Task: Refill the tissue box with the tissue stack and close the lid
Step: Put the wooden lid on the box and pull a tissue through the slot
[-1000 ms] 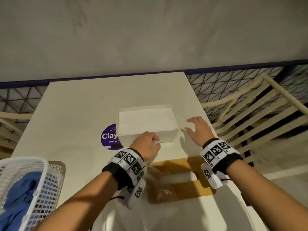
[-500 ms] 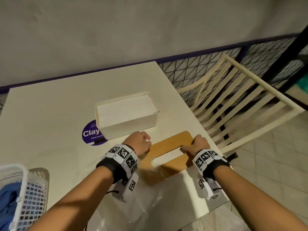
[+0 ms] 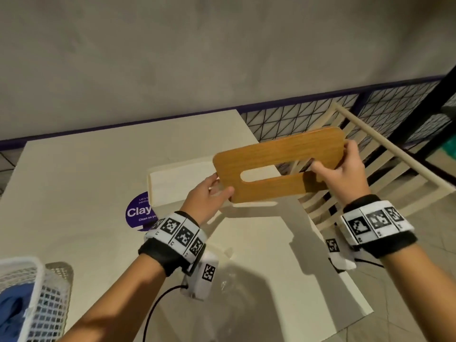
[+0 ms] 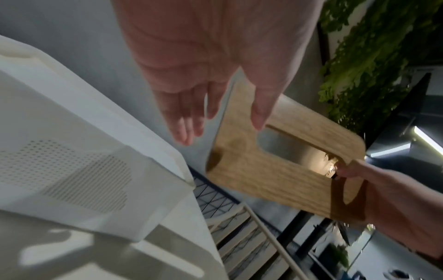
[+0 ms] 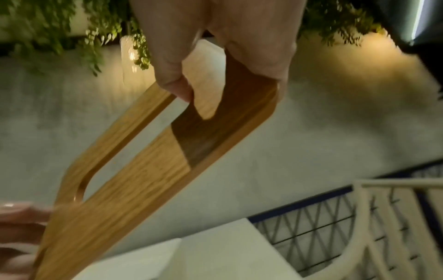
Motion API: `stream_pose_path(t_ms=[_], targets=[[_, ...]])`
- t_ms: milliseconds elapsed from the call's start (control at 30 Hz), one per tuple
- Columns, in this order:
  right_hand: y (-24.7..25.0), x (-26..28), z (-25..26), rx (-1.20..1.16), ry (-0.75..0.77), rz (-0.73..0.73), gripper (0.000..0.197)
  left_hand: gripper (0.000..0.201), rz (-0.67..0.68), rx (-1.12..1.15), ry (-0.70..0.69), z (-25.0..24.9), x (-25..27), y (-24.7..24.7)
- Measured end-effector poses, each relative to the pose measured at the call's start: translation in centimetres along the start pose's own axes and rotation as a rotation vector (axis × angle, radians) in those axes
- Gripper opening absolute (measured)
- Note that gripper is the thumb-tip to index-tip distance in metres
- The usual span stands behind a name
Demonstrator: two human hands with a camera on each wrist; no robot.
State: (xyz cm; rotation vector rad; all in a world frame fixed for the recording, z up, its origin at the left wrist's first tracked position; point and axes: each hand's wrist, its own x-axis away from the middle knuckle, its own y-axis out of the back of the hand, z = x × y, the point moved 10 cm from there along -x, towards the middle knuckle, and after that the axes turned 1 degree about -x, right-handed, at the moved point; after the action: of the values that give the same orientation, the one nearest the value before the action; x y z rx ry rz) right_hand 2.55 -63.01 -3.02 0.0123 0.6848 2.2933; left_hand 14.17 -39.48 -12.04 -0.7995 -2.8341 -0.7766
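Both hands hold a wooden lid (image 3: pixel 271 164) with an oval slot in the air, tilted, above the table. My left hand (image 3: pixel 219 191) pinches its near-left corner, thumb on top and fingers underneath; the left wrist view shows that hand (image 4: pixel 223 128) on the lid (image 4: pixel 275 180). My right hand (image 3: pixel 330 159) grips the right end with the thumb through the slot, as the right wrist view shows of the hand (image 5: pixel 227 85) and the lid (image 5: pixel 134 180). Behind and below the lid, the white tissue box (image 3: pixel 172 193) stands open on the table with the white tissue stack (image 3: pixel 180 174) inside.
The white table (image 3: pixel 74 193) carries a purple round sticker (image 3: pixel 138 213) left of the box and a clear plastic wrapper (image 3: pixel 229 280) near the front edge. A white mesh basket (image 3: pixel 37 292) with blue cloth stands at front left. A cream slatted chair (image 3: pixel 385 154) stands to the right.
Both hands took hold of the wooden lid that lay at the table's front and lifted it up and forward towards the open box. The camera has swung to the right.
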Motion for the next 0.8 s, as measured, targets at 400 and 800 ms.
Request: stream_pose_path(t_ms=[400, 800], targets=[[-17.0, -4.6, 0.4, -0.078, -0.149, 0.333, 0.049, 0.043, -0.551, 0.061, 0.131, 4.9, -0.1, 14.5], [-23.7, -5.7, -3.1, 0.325, -0.153, 0.575, 0.035, 0.037, -0.453, -0.067, 0.347, 10.8, -3.0, 13.9]])
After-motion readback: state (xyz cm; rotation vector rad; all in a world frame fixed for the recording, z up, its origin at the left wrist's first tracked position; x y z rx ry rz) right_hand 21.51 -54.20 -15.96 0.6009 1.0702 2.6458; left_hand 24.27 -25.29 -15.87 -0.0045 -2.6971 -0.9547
